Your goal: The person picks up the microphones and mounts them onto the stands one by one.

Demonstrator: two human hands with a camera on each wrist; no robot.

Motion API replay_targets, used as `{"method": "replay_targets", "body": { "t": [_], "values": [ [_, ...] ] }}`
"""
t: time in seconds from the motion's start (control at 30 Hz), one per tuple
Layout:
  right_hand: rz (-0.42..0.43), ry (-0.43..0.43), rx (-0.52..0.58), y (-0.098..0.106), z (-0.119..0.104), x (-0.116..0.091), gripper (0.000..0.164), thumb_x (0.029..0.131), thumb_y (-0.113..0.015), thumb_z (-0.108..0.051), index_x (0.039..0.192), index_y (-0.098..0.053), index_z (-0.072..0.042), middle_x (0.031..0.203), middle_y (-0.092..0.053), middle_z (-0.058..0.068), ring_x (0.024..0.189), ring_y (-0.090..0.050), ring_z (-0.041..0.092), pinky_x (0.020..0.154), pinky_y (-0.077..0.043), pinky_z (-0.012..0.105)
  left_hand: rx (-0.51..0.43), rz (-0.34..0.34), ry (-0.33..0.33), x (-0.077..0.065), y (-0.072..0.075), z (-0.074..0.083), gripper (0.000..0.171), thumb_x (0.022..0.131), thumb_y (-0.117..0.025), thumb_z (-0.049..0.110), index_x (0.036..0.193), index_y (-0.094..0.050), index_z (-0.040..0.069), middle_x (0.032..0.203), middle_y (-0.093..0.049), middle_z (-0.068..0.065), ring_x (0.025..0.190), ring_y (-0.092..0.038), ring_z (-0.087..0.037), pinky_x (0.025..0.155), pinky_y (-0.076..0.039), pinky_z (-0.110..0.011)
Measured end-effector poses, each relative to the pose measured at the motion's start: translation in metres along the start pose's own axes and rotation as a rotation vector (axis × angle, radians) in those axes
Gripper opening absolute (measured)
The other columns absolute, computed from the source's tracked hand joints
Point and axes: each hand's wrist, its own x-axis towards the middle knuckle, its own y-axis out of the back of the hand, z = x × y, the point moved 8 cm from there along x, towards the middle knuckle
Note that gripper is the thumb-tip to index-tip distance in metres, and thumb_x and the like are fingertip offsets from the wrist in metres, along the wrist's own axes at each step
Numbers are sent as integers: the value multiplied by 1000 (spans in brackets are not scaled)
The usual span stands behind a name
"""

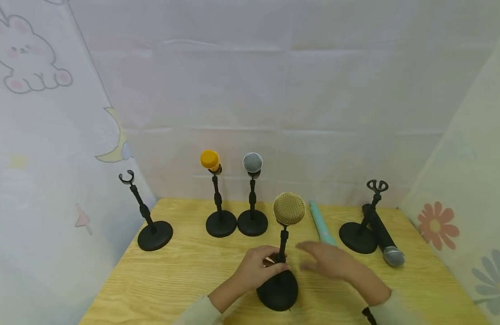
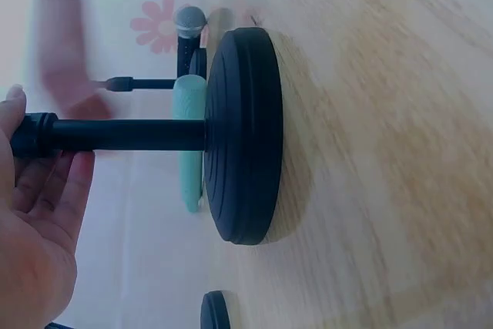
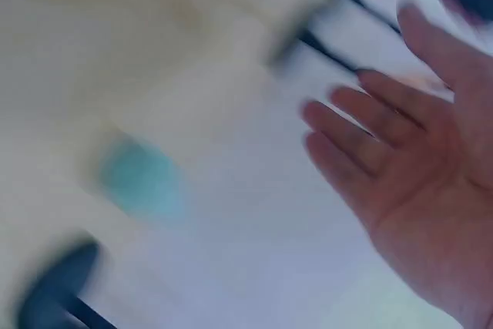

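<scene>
A gold-headed microphone (image 1: 289, 208) sits in a black desk stand with a round base (image 1: 277, 293). Thumb and fingers of my left hand (image 1: 255, 267) grip this stand's pole; in the left wrist view the pole (image 2: 131, 135) stands out from the base, close above or on the table. To the right of the stand, my right hand (image 1: 330, 261) is blurred and apart from it. Its fingers are extended with nothing held, as the right wrist view shows the open palm (image 3: 424, 175). Just beyond that hand lies a turquoise microphone (image 1: 320, 222), partly covered by it.
Behind stand a yellow microphone (image 1: 210, 160) and a silver-headed microphone (image 1: 253, 162), each on its own stand. A bare stand (image 1: 152, 235) is at the left. Another bare stand (image 1: 357, 238) is at the right, beside a lying black microphone (image 1: 394, 256). Fabric walls enclose the wooden table (image 1: 172, 280).
</scene>
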Motion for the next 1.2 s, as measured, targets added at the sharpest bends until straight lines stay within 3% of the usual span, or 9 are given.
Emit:
{"method": "replay_targets", "body": {
  "t": [0.1, 0.13, 0.2, 0.27, 0.33, 0.5, 0.8, 1.03, 1.2],
  "values": [
    [254, 106, 70, 75, -21, 0, 55, 98, -70, -28, 146, -50, -8, 143, -56, 12, 128, -56, 34, 99, -50, 54, -23, 16, 4, -1, 1, -1, 22, 94, -75, 29, 112, -75, 16, 110, -74, -4, 94, -68, -3, 78, -58, -20],
    [314, 164, 97, 94, -33, -1, 58, 98, -71, -24, 149, -48, -10, 146, -54, 9, 131, -54, 31, 103, -49, 50, -28, 19, 5, -1, 1, -1, 22, 94, -76, 29, 112, -75, 17, 109, -74, -3, 94, -68, -3, 78, -58, -20],
    [384, 292, 143, 120, -55, -3, 66, 94, -75, -17, 152, -43, -14, 150, -49, 5, 137, -49, 25, 109, -45, 43, -37, 18, 3, -2, 1, -3, 22, 93, -76, 26, 112, -75, 16, 108, -74, -2, 93, -68, -4, 78, -58, -21],
    [409, 385, 172, 131, -72, -4, 76, 90, -79, -13, 155, -41, -17, 154, -45, 1, 141, -44, 19, 112, -42, 40, -50, 10, -3, -2, 1, -4, 22, 93, -76, 27, 113, -75, 16, 107, -74, -2, 93, -69, -4, 78, -58, -21],
    [416, 432, 179, 134, -83, -3, 79, 87, -81, -12, 155, -41, -17, 156, -44, 2, 143, -42, 18, 113, -41, 41, -60, -1, -7, -1, 0, -5, 21, 94, -75, 25, 113, -75, 16, 107, -74, -5, 93, -69, -4, 79, -58, -21],
    [440, 478, 226, 131, -94, 2, 79, 84, -82, -10, 153, -44, -18, 152, -49, 2, 140, -46, 19, 108, -43, 56, -84, -21, -19, 1, -3, -7, 23, 94, -75, 22, 116, -74, 15, 109, -75, -7, 95, -69, -4, 81, -58, -23],
    [444, 534, 335, 118, -99, 14, 69, 83, -82, -5, 144, -54, -17, 140, -60, 0, 128, -58, 16, 104, -48, 35, -95, -34, 2, 0, -5, -10, 22, 95, -74, 23, 116, -73, 14, 109, -74, -12, 96, -69, -4, 81, -58, -21],
    [441, 599, 338, 110, -105, 17, 55, 85, -80, -1, 136, -61, -12, 131, -66, 5, 120, -63, 18, 98, -53, 36, -88, -34, 4, -1, -7, -11, 20, 96, -73, 21, 115, -73, 15, 106, -75, -7, 95, -69, -3, 81, -58, -23],
    [420, 559, 383, 107, -104, 21, 38, 89, -74, 4, 122, -66, -14, 116, -69, 1, 104, -67, 16, 87, -57, 35, -70, -36, -19, -1, -8, -9, 19, 97, -71, 22, 115, -72, 16, 107, -75, -8, 95, -69, -3, 80, -58, -22]
  ]
}}
